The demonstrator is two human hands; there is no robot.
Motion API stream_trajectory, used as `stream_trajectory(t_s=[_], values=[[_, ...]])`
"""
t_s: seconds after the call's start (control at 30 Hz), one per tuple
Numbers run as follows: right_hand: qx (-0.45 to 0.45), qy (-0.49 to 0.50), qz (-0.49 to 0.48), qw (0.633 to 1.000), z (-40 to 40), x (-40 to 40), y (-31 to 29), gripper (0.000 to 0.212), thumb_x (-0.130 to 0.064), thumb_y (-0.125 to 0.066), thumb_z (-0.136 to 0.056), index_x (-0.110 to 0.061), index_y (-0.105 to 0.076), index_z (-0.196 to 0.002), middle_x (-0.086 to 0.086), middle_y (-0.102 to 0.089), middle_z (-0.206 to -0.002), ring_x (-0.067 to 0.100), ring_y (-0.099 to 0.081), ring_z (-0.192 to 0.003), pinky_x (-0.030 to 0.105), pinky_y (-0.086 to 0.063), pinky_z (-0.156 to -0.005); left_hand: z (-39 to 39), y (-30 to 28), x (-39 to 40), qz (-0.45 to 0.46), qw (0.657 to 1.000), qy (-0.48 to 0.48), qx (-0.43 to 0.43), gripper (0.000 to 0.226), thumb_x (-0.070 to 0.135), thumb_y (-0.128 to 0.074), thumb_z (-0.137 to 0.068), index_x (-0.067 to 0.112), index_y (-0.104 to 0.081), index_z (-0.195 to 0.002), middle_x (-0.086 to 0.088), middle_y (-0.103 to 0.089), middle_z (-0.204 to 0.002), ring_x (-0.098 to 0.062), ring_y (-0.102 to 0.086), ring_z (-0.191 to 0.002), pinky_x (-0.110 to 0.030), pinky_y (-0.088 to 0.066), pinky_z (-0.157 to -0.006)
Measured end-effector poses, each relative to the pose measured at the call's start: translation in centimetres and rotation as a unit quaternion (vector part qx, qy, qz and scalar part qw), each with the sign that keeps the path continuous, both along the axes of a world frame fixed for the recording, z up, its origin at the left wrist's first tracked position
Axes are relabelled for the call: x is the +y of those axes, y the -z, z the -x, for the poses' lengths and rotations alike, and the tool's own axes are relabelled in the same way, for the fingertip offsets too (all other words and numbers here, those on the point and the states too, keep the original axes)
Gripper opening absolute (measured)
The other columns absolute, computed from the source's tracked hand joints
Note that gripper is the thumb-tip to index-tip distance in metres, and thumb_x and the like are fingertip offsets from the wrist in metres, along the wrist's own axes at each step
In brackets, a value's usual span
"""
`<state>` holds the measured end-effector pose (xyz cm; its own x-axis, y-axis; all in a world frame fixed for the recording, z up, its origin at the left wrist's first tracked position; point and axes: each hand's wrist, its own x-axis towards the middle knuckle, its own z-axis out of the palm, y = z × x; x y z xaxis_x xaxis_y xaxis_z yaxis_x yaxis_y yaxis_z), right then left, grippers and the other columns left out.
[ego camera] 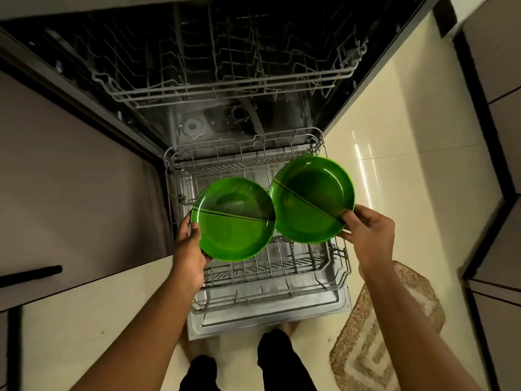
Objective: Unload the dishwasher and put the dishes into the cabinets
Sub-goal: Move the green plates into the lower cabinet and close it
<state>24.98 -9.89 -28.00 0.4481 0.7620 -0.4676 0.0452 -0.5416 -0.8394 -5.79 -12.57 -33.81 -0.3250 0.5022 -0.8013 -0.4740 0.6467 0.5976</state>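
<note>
Two green divided plates hover side by side above the pulled-out lower rack [332, 277] of the open dishwasher. My left hand [190, 246] grips the left green plate [234, 221] by its left rim. My right hand [369, 235] pinches the right green plate [310, 196] at its lower right rim. The two plates' rims nearly touch in the middle. The lower rack beneath them looks bare of dishes. The upper rack [225, 88] is slid partly out above and also looks bare.
The dishwasher door [270, 320] lies open flat at my feet. A woven mat [375, 334] lies on the cream floor at the right. Dark cabinet fronts stand at left [70, 179] and right [499, 66], with a black handle [28, 275] at left.
</note>
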Motion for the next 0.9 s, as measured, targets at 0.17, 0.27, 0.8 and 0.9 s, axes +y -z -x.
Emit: stream_trajectory(t_s=[0.17, 0.27, 0.8, 0.9], values=[[-0.017, 0.044, -0.019, 0.999, 2.3, -4.4, -3.0, 0.031, -0.005, -0.069, -0.088, -0.033, -0.079, -0.076, 0.022, -0.073, -0.081, 0.025, -0.065, -0.072, 0.049, -0.061, -0.072, 3.2, -1.8, -2.7, -0.005, 1.0, -0.002, 0.004, 0.038, 0.024, -0.039, -0.105, 0.035, -0.046, -0.141, 0.003, -0.054, -0.14, -0.026, -0.058, -0.113, -0.04, -0.052, -0.069], [0.02, 0.078, -0.029, 0.996, 3.6, -7.6, -6.0, 0.019, -0.002, -0.067, -0.09, -0.017, -0.079, -0.089, 0.006, -0.074, -0.072, 0.022, -0.067, -0.067, 0.034, -0.062, -0.06, 5.0, -3.9, -4.7, -0.015, 1.0, 0.009, 0.013, 0.039, 0.022, -0.039, -0.106, 0.032, -0.045, -0.142, 0.002, -0.056, -0.138, -0.022, -0.059, -0.107, -0.038, -0.052, -0.071], [0.143, 0.003, 0.024, 0.989, 18.6, -22.8, -19.2, 0.012, 0.0, -0.064, -0.092, -0.002, -0.073, -0.083, -0.001, -0.071, -0.064, 0.013, -0.069, -0.057, 0.029, -0.06, -0.055, 13.7, -20.0, -16.0, -0.065, 0.985, 0.152, -0.054, 0.032, 0.013, -0.042, -0.104, 0.036, -0.061, -0.118, 0.013, -0.074, -0.102, -0.004, -0.072, -0.084, -0.024, -0.057, -0.059], [0.147, -0.004, 0.03, 0.989, 20.2, -25.3, -21.2, 0.009, -0.001, -0.066, -0.091, 0.002, -0.073, -0.095, 0.003, -0.073, -0.07, 0.016, -0.071, -0.062, 0.031, -0.061, -0.056, 15.3, -22.3, -18.7, -0.079, 0.981, 0.163, -0.067, 0.034, 0.012, -0.042, -0.104, 0.032, -0.058, -0.126, 0.01, -0.074, -0.105, -0.009, -0.071, -0.087, -0.031, -0.06, -0.063]])
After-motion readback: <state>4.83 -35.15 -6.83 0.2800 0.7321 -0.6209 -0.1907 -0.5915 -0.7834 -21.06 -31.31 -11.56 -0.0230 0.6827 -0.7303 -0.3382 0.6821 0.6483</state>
